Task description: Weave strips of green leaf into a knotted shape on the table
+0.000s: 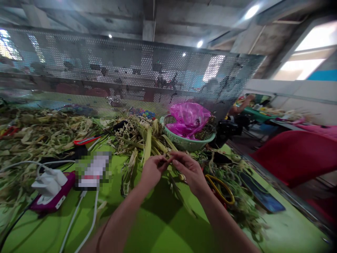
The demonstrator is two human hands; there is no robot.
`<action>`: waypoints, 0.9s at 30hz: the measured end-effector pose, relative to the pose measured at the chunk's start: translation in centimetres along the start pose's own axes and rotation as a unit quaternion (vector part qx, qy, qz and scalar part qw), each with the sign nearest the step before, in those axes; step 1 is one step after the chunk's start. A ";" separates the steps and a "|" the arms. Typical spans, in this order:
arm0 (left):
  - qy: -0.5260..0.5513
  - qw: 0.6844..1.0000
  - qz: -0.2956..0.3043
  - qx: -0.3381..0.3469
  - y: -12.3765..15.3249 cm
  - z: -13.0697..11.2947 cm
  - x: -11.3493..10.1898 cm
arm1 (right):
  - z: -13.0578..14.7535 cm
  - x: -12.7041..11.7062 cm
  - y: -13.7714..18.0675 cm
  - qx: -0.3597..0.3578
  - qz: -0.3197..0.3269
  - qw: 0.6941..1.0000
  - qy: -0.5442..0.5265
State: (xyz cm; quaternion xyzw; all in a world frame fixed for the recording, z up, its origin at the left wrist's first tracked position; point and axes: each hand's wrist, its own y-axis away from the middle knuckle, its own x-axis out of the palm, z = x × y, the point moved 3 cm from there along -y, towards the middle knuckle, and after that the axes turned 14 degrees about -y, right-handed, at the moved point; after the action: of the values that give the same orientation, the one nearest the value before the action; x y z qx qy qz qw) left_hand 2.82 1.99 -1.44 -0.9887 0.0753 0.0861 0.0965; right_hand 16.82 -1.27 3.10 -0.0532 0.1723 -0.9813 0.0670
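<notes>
My left hand [154, 171] and my right hand [189, 171] meet over the green table, fingertips pinched together. Between them is a dried leaf strip [168, 156], mostly hidden by my fingers. A narrow greenish stalk [181, 196] trails down below my right hand; whether it joins the held strip I cannot tell. Just beyond my hands lies a heap of long pale husk-like leaves [147, 142]. Behind my right hand stands a light green plastic basket [184, 143] with a pink plastic bag [190, 117] in it.
On the left are a purple power strip [54, 203] with white chargers, a blurred-out phone-like object [93, 170] on cables, and a red cutter [86, 140]. Yellow-handled scissors [222, 191] and a dark phone [263, 193] lie right. A perforated metal screen [118, 77] stands behind; another person's arm [242, 105] shows.
</notes>
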 end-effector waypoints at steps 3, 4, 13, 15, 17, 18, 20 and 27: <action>0.022 1.000 0.014 -0.016 0.0 -0.1 0.2 | 0.1 0.2 0.0 0.008 -0.009 0.999 -0.043; 0.029 0.999 0.015 -0.026 0.0 -0.2 0.1 | 0.1 0.0 0.0 0.000 -0.025 0.999 -0.047; 0.057 0.998 -0.002 -0.024 0.3 -1.4 -0.9 | -0.6 -0.6 -0.3 -0.023 -0.080 0.991 0.102; 0.082 0.996 -0.004 -0.025 0.4 -1.5 -0.7 | -0.7 -0.3 -0.4 -0.040 -0.061 0.989 0.130; 0.115 0.992 -0.015 -0.041 0.4 -1.5 -0.5 | -0.8 -0.1 -0.4 -0.060 -0.041 0.985 0.155; 0.133 0.989 -0.022 -0.052 0.5 -1.4 -0.4 | -0.9 0.0 -0.4 -0.065 -0.029 0.984 0.164; 0.169 0.982 -0.028 -0.080 0.5 -1.2 -0.3 | -1.1 0.2 -0.4 -0.064 -0.007 0.983 0.174; 0.169 0.981 -0.002 -0.093 0.6 -1.4 -0.1 | -0.5 -0.4 -0.4 -0.026 -0.041 0.991 0.122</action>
State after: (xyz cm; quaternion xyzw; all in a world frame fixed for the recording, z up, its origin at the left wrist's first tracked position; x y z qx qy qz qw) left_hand 2.80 1.10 -0.18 -0.9939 0.0804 -0.0756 -0.0096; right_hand 17.09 -0.63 2.72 0.0581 0.2020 -0.9776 0.0034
